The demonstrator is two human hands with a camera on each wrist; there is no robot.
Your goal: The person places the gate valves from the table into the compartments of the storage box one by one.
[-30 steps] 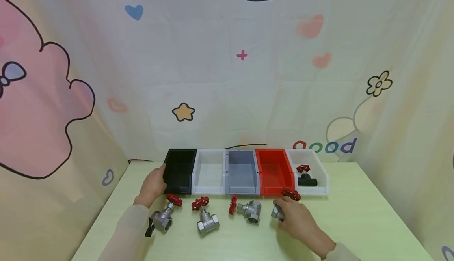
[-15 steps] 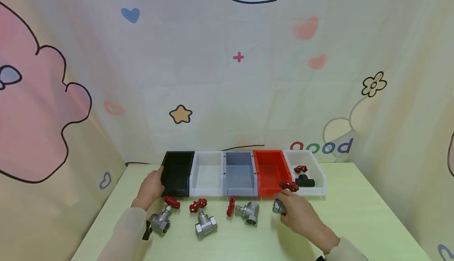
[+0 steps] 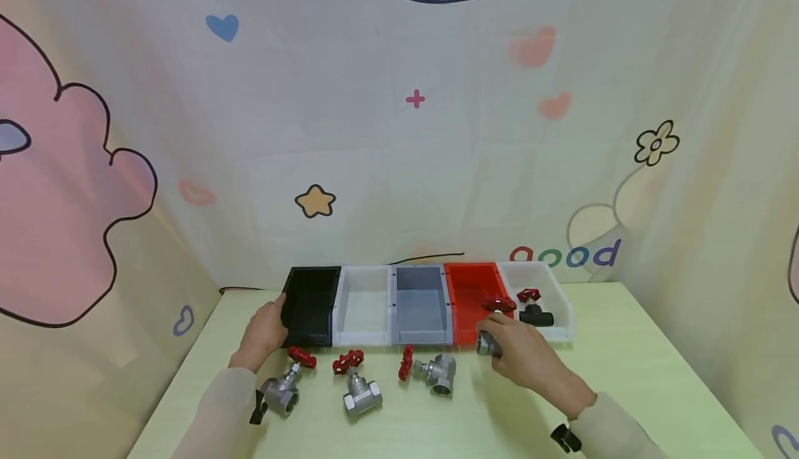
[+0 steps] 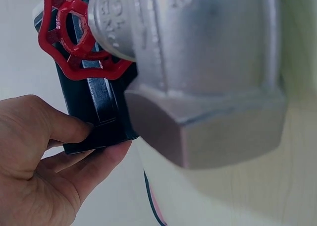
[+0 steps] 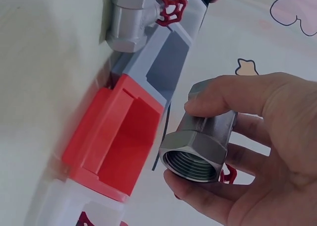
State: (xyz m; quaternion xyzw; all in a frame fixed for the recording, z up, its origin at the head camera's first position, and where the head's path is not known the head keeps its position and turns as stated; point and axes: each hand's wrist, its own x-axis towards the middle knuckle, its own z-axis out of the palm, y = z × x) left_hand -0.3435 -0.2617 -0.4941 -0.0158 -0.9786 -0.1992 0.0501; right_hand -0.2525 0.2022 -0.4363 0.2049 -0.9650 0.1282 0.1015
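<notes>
My right hand point(image 3: 527, 351) grips a silver gate valve point(image 5: 200, 137) by its threaded metal body, raised in front of the red bin point(image 3: 477, 286). The valve's red handwheel point(image 3: 499, 305) overlaps that bin in the head view. At the far left, my left hand point(image 3: 262, 331) holds the outer wall of the black bin point(image 3: 310, 306), thumb and fingers pinching its edge in the left wrist view. Three more silver valves with red handwheels lie on the table: a left valve point(image 3: 282, 391), a middle valve point(image 3: 362, 395) and a right valve point(image 3: 439, 374).
Between the black and red bins sit a white bin point(image 3: 364, 303) and a grey bin point(image 3: 423, 306). The rightmost white bin point(image 3: 564, 313) contains a black valve point(image 3: 535, 317) with a red handwheel. Behind the row hangs a printed cloth point(image 3: 374, 133).
My right hand has lifted the silver gate valve up and toward the red bin. The left hand stays on the black bin. The head view has shifted slightly.
</notes>
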